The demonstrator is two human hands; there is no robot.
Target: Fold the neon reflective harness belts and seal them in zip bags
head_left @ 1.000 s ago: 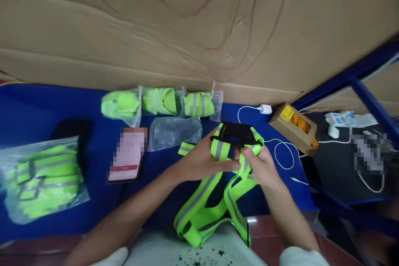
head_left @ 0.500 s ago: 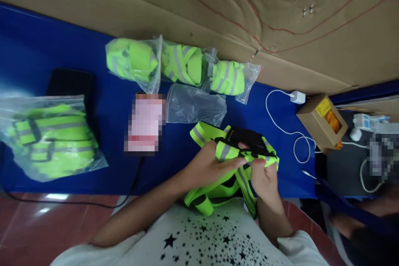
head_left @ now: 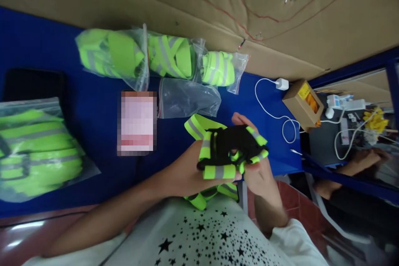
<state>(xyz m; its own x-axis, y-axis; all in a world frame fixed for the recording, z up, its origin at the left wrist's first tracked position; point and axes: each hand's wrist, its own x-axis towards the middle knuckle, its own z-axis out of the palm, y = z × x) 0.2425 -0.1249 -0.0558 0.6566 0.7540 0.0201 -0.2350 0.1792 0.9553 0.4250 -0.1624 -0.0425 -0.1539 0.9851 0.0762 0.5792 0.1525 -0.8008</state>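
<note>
Nearside of the clear bag (head_left: 188,99), the left hand (head_left: 183,170) is gripping the crosswise reflective harness (head_left: 220,171); the right hand (head_left: 260,178) is loosely clasping its right end.

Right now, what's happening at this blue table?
A person is holding a neon-yellow reflective harness with black parts in both hands, the left and the right, close to their body. Three bagged neon bundles line the table's back, with an empty-looking clear bag in front and a larger filled bag at one end.

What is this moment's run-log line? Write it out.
left hand: holds reflective straps | right hand: holds same straps | blue table: clear plastic bag
</note>
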